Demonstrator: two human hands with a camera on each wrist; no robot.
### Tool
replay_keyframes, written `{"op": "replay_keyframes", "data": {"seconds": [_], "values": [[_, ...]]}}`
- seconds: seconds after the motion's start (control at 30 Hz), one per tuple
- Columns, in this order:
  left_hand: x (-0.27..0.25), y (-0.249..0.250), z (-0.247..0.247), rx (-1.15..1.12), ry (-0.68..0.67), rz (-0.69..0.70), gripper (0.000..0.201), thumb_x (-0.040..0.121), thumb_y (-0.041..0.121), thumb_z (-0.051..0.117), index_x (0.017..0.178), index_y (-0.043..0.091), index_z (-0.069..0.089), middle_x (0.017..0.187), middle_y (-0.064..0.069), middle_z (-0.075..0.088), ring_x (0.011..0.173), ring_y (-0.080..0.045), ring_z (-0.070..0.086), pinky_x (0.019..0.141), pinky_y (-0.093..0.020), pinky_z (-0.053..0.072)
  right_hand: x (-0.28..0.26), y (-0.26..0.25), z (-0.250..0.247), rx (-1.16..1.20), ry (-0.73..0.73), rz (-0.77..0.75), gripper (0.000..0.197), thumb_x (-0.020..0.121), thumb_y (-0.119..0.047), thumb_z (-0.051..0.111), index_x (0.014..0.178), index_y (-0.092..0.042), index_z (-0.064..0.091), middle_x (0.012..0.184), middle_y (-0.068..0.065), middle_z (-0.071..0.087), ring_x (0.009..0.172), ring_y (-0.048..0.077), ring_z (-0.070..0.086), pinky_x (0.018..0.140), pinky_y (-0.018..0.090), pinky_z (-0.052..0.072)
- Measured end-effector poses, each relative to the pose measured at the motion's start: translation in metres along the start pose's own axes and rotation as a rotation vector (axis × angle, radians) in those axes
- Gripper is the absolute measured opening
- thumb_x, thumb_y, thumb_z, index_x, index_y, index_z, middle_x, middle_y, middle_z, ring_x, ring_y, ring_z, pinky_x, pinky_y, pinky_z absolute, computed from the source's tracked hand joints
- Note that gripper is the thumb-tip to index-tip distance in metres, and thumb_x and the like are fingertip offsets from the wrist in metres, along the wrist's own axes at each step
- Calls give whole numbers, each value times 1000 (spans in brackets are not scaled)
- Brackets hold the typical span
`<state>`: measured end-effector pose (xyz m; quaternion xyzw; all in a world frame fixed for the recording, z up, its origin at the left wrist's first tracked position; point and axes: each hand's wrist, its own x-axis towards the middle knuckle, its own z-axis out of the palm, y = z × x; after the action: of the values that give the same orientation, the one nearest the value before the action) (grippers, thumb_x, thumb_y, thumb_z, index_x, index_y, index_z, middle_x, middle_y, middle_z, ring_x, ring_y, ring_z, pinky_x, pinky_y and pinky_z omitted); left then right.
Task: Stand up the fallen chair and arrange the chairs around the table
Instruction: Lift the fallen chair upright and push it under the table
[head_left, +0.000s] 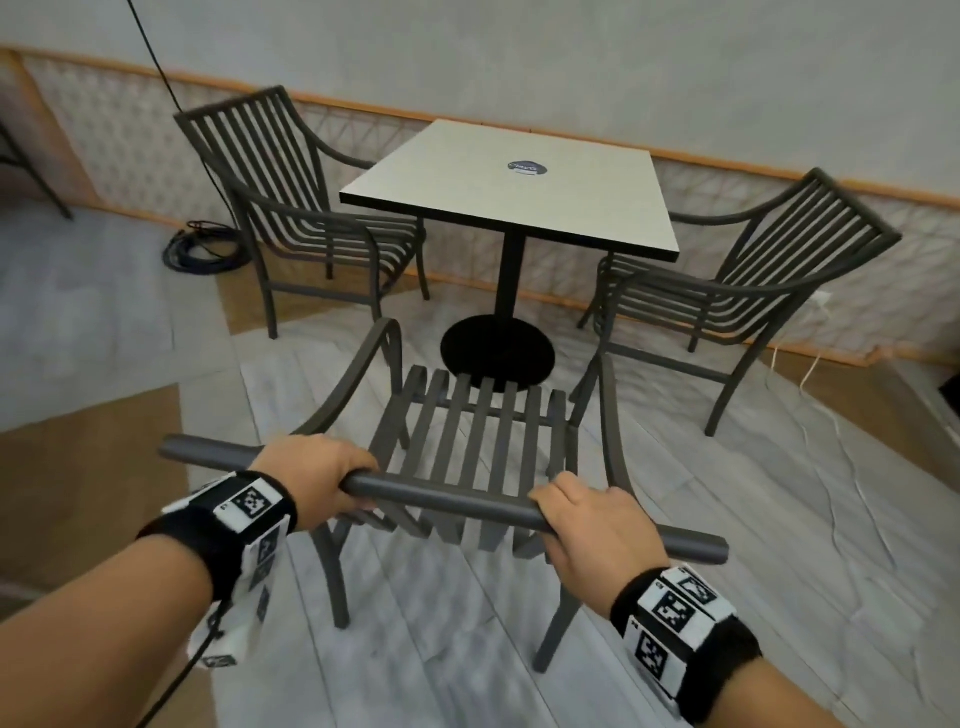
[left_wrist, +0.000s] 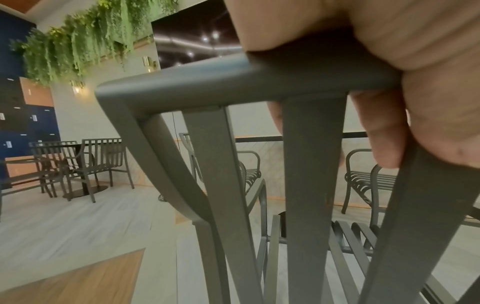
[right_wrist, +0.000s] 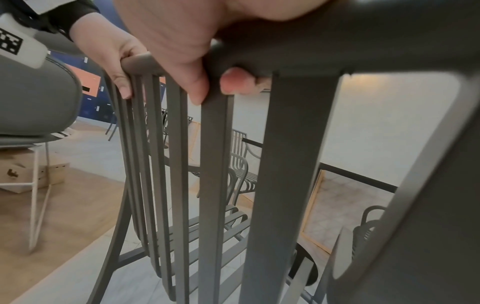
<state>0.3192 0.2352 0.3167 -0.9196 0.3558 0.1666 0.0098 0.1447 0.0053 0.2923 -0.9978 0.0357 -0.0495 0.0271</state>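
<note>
At the near edge of the head view, two hands grasp the top rail of one slatted metal armchair. Left hand: fingers curled over the rail toward its left end, thumb beneath; the left wrist view shows fingertips wrapped behind the rail and lying against the back slats. Right hand: fingers closed over the rail toward its right end; the right wrist view shows thumb and a fingertip hooked under it. Each wrist carries one black band with white coded markers. The held armchair stands upright on its legs, seat facing the table, its front edge near the round black base. One square pedestal table, pale top with dark edging, bears one round dark sticker. Two further matching armchairs stand upright, one at the table's left side, one at its right side, both turned toward it. Chairs at this table: three. One coil of dark cable lies on the floor by the wall, behind the left chair.
</note>
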Motion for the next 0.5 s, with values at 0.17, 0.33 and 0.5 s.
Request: {"op": "replay_keyframes", "data": {"seconds": [0.17, 0.33, 0.5], "values": [[14, -7, -2, 48, 38, 34, 15, 85, 38, 61, 99, 34, 65, 99, 9, 70, 98, -13, 63, 97, -32, 43, 9, -15, -1, 2, -40, 146, 32, 65, -23, 78, 91, -29, 61, 77, -7, 59, 61, 16, 60, 57, 32, 43], [26, 11, 5, 67, 70, 68, 65, 76, 45, 67, 135, 33, 43, 133, 7, 54, 127, -18, 48, 115, -41, 26, 28, -45, -10, 21, -116, 144, 37, 67, -42, 72, 100, -32, 60, 89, -8, 62, 82, 18, 60, 77, 36, 50], [29, 14, 4, 16, -38, 31, 32, 86, 34, 56, 117, 30, 59, 103, 4, 67, 100, -20, 64, 91, -37, 51, 68, -69, -4, 169, -255, 118, 16, 89, -30, 52, 104, -27, 55, 92, -2, 60, 83, 21, 57, 76, 34, 47]]}}
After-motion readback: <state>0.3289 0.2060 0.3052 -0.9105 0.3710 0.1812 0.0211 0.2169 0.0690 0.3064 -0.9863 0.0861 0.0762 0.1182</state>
